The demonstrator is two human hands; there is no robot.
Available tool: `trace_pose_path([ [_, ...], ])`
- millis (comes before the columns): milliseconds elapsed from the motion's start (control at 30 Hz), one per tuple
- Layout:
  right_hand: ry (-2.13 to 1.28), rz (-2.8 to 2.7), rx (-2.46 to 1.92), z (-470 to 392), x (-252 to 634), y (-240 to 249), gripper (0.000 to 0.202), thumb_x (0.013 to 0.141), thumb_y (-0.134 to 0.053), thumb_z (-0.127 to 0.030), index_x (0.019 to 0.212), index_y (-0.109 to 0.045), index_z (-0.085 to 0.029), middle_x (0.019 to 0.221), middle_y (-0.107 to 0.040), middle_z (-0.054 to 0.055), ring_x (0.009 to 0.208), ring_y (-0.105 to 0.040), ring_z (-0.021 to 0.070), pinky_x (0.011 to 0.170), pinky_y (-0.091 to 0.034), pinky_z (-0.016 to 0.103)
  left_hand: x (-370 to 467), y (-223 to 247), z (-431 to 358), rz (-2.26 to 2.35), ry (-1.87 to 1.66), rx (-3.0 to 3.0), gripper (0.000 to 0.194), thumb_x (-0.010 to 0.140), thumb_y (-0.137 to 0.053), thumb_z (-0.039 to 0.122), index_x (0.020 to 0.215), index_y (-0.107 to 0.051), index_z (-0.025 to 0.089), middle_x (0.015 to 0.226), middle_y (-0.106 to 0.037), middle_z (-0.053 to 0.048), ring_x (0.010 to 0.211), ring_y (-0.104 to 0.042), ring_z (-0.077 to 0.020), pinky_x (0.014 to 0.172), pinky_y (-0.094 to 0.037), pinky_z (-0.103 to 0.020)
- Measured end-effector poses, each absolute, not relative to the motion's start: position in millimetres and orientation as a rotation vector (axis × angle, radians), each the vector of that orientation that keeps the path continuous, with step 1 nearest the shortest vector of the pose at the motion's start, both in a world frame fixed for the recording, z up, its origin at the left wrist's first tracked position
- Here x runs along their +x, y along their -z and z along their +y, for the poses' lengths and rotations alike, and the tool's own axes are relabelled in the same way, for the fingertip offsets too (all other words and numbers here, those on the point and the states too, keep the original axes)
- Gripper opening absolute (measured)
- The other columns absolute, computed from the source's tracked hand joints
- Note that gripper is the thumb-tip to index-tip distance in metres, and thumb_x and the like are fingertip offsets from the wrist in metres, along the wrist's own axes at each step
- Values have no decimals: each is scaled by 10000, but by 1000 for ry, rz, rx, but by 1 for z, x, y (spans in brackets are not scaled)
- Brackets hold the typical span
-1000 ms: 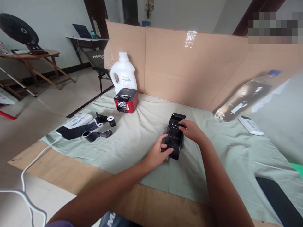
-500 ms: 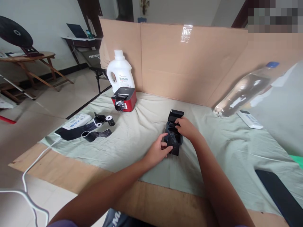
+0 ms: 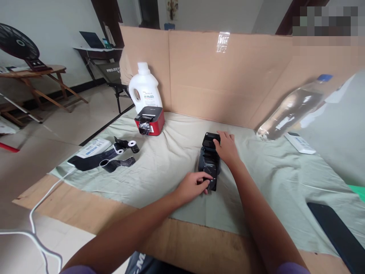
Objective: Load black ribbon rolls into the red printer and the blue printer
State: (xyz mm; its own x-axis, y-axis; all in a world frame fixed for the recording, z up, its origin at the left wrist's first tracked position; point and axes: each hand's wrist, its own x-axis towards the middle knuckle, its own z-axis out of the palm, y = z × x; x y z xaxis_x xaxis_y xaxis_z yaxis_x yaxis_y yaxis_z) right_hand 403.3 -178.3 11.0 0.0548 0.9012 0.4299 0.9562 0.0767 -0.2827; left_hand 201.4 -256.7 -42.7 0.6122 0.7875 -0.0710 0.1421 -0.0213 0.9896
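Observation:
A small black printer-like device (image 3: 201,161) lies on the pale green cloth with its lid (image 3: 210,140) raised at the far end. A strip of shiny black film (image 3: 210,169) runs out of it toward me. My left hand (image 3: 196,185) pinches the near end of this strip, thumb and fingers close together. My right hand (image 3: 227,147) is at the right edge of the raised lid, thumb on its near side and fingers behind it.
A red and black printer (image 3: 155,123) stands before a white jug (image 3: 146,89) at the back left. Black film rolls (image 3: 133,146) lie at left. A cardboard panel (image 3: 222,83) stands behind; a clear bottle (image 3: 293,104) leans at right. A dark phone (image 3: 333,232) lies near right.
My right hand has moved from the inside of the device up to the lid's right edge. My left hand has shifted slightly nearer to me, along the film strip.

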Motion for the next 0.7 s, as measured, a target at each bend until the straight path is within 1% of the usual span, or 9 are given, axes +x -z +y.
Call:
trace_pose_path([
  [33, 68, -1881, -1822, -176, 406, -10, 349, 957, -421, -247, 1266, -529, -123, 1252, -553, 176, 1119, -508, 323, 975, -411, 446, 201, 43, -257, 814, -575, 1592, 291, 885, -552, 333, 1070, -720, 183, 600, -634, 15, 572, -612, -116, 585, -426, -216],
  [100, -64, -1896, -1791, -174, 413, -12, 310, 936, -435, -210, 1217, -542, -135, 1190, -567, 158, 1006, -561, 280, 914, -446, 409, 199, 43, -258, 811, -538, 1656, 267, 875, -552, 307, 1014, -740, 178, 625, -686, -6, 576, -622, -120, 596, -430, -216],
  [233, -237, -2017, -1705, -181, 423, -27, 200, 829, -576, -157, 1027, -567, -186, 1018, -572, 73, 800, -565, 198, 798, -460, 339, 198, 41, -257, 805, -508, 1649, 279, 867, -552, 299, 1029, -737, 167, 635, -708, -17, 585, -643, -130, 582, -424, -211],
  [367, -474, -2205, -1733, -197, 419, -42, 208, 791, -628, -130, 982, -591, -202, 1013, -544, 50, 743, -541, 159, 753, -458, 304, 198, 40, -257, 818, -490, 1635, 296, 873, -548, 322, 1037, -739, 168, 644, -713, -22, 596, -652, -132, 582, -430, -212],
  [433, -524, -2267, -1804, -201, 414, -44, 205, 804, -636, -143, 997, -624, -210, 1053, -537, 68, 814, -553, 184, 797, -466, 322, 198, 40, -257, 821, -496, 1631, 297, 875, -547, 332, 1032, -742, 172, 642, -712, -21, 597, -654, -133, 587, -439, -215],
  [500, -442, -2274, -1869, -202, 408, -44, 213, 814, -665, -191, 1025, -650, -219, 1117, -536, 98, 978, -545, 251, 879, -460, 369, 197, 40, -257, 819, -502, 1624, 292, 872, -550, 328, 1029, -743, 175, 637, -709, -19, 602, -658, -135, 597, -449, -219],
  [567, -346, -2242, -1897, -200, 405, -42, 294, 817, -697, -251, 1106, -652, -222, 1200, -533, 124, 1140, -484, 317, 958, -434, 419, 197, 40, -257, 814, -503, 1620, 287, 871, -550, 321, 1027, -741, 175, 632, -706, -18, 603, -662, -138, 604, -455, -222],
  [633, -397, -2194, -1944, -195, 406, -40, 388, 831, -697, -289, 1206, -632, -216, 1256, -543, 138, 1197, -465, 341, 983, -427, 443, 197, 40, -257, 811, -498, 1615, 285, 871, -550, 317, 1028, -740, 175, 635, -709, -20, 603, -662, -140, 604, -454, -223],
  [700, -592, -2106, -2010, -189, 409, -37, 468, 846, -688, -306, 1291, -596, -195, 1278, -572, 146, 1175, -517, 325, 970, -449, 429, 196, 40, -257, 811, -492, 1615, 286, 872, -549, 316, 1031, -740, 176, 645, -715, -23, 604, -659, -139, 595, -446, -221],
])
